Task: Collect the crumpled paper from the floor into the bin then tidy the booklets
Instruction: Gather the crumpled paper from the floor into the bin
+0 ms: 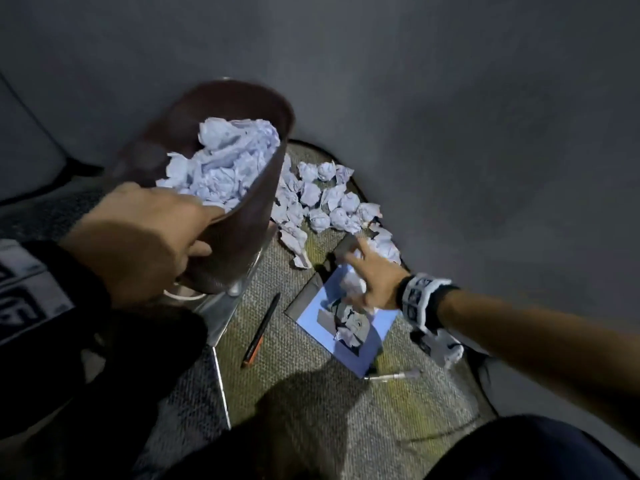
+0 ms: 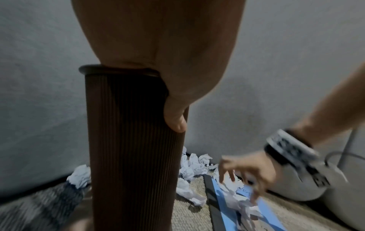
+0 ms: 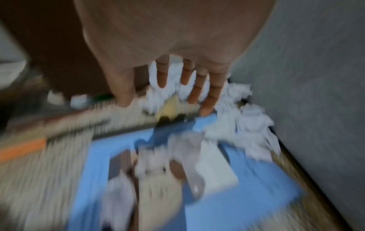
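My left hand grips the rim of a brown ribbed bin, thumb over the edge, and holds it tilted; crumpled paper fills it. In the left wrist view the thumb presses the bin wall. Several crumpled paper balls lie heaped on the carpet against the wall. A blue booklet lies on the carpet with crumpled paper on it. My right hand hovers over the booklet's far end with fingers spread, holding nothing; the right wrist view is blurred.
A black and orange pen lies on the carpet left of the booklet, a silver pen at its near corner. The grey wall runs close on the right. A metal strip edges the carpet. A white rounded object sits beyond my right wrist.
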Available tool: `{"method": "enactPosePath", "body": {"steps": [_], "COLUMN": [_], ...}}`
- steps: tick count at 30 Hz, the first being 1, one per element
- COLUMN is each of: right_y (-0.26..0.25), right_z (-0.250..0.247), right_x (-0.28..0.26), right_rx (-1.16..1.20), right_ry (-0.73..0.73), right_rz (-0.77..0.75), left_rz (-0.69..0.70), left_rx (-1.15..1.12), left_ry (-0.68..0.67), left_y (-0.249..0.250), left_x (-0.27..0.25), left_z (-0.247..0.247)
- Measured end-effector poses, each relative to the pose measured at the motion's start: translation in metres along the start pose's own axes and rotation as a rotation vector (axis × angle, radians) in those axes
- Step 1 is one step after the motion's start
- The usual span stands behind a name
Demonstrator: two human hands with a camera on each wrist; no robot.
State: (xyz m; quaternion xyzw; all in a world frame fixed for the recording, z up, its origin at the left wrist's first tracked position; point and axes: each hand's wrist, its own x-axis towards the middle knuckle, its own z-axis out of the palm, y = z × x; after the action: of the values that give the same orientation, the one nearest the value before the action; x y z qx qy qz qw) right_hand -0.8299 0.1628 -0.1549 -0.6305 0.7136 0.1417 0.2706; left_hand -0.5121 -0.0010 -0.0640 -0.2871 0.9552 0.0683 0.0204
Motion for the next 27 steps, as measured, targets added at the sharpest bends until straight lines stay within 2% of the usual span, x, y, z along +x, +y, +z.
{"method": "enactPosePath", "body": {"steps": [1,2,6,8,13,18,20,24,27], "right_y": [0.006,0.01,0.014,0.017,0.02,0.013,0.017,0.036,0.052], "right_z": [0.021,0.04,0.087,0.099,0.115,0.107,0.096,0.066,0.049], "right_x": [-0.003,-0.007,-0.013,-0.012,-0.015,-0.004,0.005,0.025,0.037], "right_rx": [-0.058,-0.1,-0.172,-0.212,-0.28,-0.146,-0.013,0.181,0.087], "right_ry": [-0.129,-0.183,-0.079,-0.028,-0.058,-0.08,0.032,0.374,0.446], "right_rz": [0.01,-0.005,-0.12,-0.159,-0.159,-0.13,-0.056,0.173,0.337], "left_rz": [-0.011,-0.009,0.058,0.045,-0.009,-0.054,-0.066,-0.076,-0.115], "left_rx": [0.002,0.012,0.023,0.044,0.116,0.192,0.205,0.306,0.338], "left_ry": [-0.003,-0.005,0.017,0.034,0.016,-0.109,-0.149,-0.036,-0.055], "left_y": [-0.001,-0.001,0.007,0.01,0.012,0.025,0.027,0.035,0.039], "left_x": [-0.002,-0.004,-0.009,-0.009,-0.023,-0.028,-0.025,-0.015,-0.011], "left_z": [0.001,0.0,-0.013,-0.021,-0.034,-0.036,-0.032,-0.024,-0.026]}}
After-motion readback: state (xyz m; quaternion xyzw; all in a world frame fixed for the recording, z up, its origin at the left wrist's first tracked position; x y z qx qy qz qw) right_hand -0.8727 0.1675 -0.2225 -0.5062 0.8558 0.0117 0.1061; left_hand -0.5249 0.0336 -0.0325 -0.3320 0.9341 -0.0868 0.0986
